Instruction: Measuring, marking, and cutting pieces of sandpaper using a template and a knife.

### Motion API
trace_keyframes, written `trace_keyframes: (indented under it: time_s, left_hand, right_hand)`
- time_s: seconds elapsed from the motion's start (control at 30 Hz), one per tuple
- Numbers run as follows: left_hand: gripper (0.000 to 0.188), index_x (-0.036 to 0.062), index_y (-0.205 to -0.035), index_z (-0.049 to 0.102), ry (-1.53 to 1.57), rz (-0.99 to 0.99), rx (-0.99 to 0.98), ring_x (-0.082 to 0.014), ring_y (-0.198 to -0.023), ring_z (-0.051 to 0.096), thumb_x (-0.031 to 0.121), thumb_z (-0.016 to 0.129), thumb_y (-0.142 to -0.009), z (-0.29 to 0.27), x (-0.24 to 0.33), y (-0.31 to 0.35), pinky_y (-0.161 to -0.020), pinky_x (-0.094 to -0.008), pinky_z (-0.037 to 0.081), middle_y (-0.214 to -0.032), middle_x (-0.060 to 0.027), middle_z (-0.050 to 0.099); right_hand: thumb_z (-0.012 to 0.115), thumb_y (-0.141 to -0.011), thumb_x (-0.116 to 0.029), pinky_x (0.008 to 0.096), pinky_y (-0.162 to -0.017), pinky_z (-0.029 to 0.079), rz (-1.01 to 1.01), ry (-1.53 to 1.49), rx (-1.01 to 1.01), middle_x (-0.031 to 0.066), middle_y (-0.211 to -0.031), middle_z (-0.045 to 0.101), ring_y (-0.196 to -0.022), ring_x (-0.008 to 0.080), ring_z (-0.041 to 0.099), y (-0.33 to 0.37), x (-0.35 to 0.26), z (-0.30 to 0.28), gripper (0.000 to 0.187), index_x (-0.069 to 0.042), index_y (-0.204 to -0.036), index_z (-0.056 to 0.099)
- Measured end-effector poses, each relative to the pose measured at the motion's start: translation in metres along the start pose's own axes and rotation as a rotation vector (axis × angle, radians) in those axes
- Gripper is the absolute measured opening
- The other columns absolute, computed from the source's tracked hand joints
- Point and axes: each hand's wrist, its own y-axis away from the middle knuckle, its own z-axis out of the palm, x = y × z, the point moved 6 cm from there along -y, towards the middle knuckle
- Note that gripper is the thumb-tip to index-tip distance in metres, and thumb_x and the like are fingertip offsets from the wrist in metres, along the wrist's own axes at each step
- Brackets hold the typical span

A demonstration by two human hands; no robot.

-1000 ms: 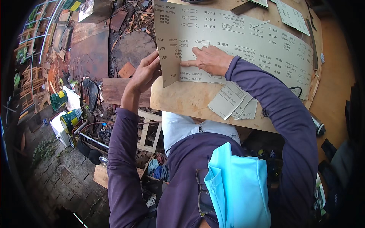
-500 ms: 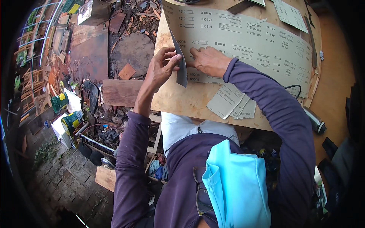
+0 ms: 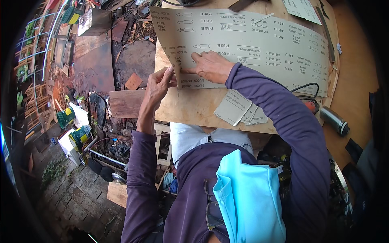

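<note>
Big tan sheet (image 3: 259, 44) of abrasive paper lies printed side up across the plywood counter (image 3: 194, 107), its near-left corner overhanging the counter's left edge. Hands apart but close. Left hand (image 3: 159, 83) pinches that corner, thumb on top, paper bent up slightly at the grip. Right hand (image 3: 210, 67) lies flat on the sheet just right of the left one, index finger stretched out pressing along a line.

Risks, as judged:
- Tear may run crooked if the right hand's pressure slips off the line; the left pull is at an angle.
- The sheet could slide on the counter, since only one hand pins it.
- Grit edge may scrape fingertips.
- A black cord (image 3: 302, 87) and a red-tipped tool (image 3: 311, 106) sit at the sheet's near-right edge; a shifting sheet could drag them.

Print and packages, placed from the sheet:
- The sheet itself carries rows of dark repeated print with arrows.
- Small cut pieces (image 3: 240, 108), same tan, printed, stacked just below it.
- Another pale printed sheet (image 3: 302, 9) beyond its far-right corner.
- Green-and-yellow cans (image 3: 73, 125) on the ground, well to the left.
</note>
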Motion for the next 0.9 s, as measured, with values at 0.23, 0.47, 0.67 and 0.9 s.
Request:
trace_keyframes:
  time_s: [0.23, 0.47, 0.67, 0.9]
  left_hand:
    - [0.049, -0.0022, -0.114, 0.071, -0.159, -0.046, 0.220, -0.0153, -0.078, 0.068, 0.045, 0.072, -0.101, 0.012, -0.008, -0.006, -0.071, -0.0295, 0.053, -0.087, -0.0103, 0.075]
    - [0.059, -0.0038, -0.104, 0.063, -0.627, 0.137, 0.462, -0.0358, -0.097, 0.061, 0.052, 0.078, -0.092, 0.047, 0.006, 0.001, -0.087, -0.0467, 0.050, -0.104, -0.0203, 0.058]
    - [0.059, -0.0016, -0.102, 0.058, -0.827, 0.268, 0.650, -0.0368, -0.100, 0.055, 0.053, 0.078, -0.090, 0.065, 0.014, 0.001, -0.089, -0.0487, 0.044, -0.106, -0.0200, 0.055]
    - [0.053, 0.0004, -0.143, 0.049, -0.950, 0.781, 0.552, -0.0439, -0.142, 0.040, 0.012, 0.065, -0.094, 0.052, 0.075, -0.017, -0.115, -0.0558, 0.034, -0.155, -0.0216, 0.042]
  right_hand:
    - [0.044, -0.101, -0.002, 0.0348, -0.075, 0.053, 0.392, -0.898, 0.154, 0.0135, -0.104, 0.058, -0.087, 0.0214, 0.065, 0.009, 0.044, -0.004, 0.051, -0.015, -0.149, 0.057]
    - [0.067, -0.101, -0.054, 0.0232, -0.051, 0.031, 0.601, -1.322, 0.631, -0.0023, -0.078, 0.056, -0.055, 0.0015, 0.038, 0.015, 0.073, -0.051, 0.056, -0.003, -0.123, 0.066]
    - [0.078, -0.095, -0.027, 0.0289, -0.081, 0.051, 0.746, -1.116, 0.815, 0.0015, -0.089, 0.070, -0.085, 0.0103, 0.061, 0.004, 0.084, -0.033, 0.028, -0.001, -0.104, 0.073]
    - [0.075, -0.097, -0.016, 0.0244, -0.061, 0.037, 0.711, -1.133, 0.797, -0.0081, -0.073, 0.051, -0.069, 0.0031, 0.042, 0.008, 0.099, -0.013, 0.021, -0.004, -0.084, 0.065]
